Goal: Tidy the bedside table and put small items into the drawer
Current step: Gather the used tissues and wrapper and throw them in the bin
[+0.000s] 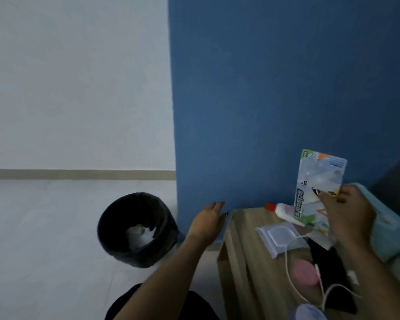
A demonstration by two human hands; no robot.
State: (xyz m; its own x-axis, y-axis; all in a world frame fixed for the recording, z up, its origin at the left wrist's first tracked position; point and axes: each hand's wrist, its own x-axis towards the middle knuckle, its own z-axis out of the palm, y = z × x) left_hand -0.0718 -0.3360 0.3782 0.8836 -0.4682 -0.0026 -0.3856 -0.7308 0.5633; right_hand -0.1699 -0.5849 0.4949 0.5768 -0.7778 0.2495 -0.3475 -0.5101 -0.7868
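While our right hand (pixel 349 213) pinches the packet (pixel 319 179) above the counter (pixel 240 273), our left hand (pixel 207 224) hovers spread near the bin (pixel 136 229).

We are holding our left hand (pixel 207 224) out ahead, fingers straight and close together, gripping nothing, bare forearm stretching up from below. We are holding our right hand (pixel 346 211) higher, pinching a packet (pixel 319 176), forearm entering from lower right.
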